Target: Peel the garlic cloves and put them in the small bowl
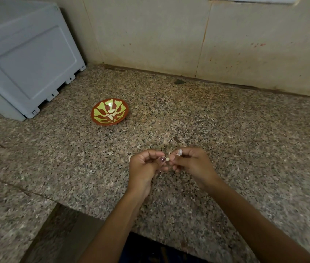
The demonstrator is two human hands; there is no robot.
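Curled fingers (161, 158) of the left hand (144, 166) and the right hand (192, 164) pinch one garlic clove (167, 159) between them above the table (226, 130); its long axis is too hidden to tell. The small bowl (110, 111), red with green petals, sits well apart to the far left, holding peeled cloves (110, 114). The speckled granite table meets a stained beige wall (150, 35); a grey appliance (27, 57) stands at left. No writing is readable.
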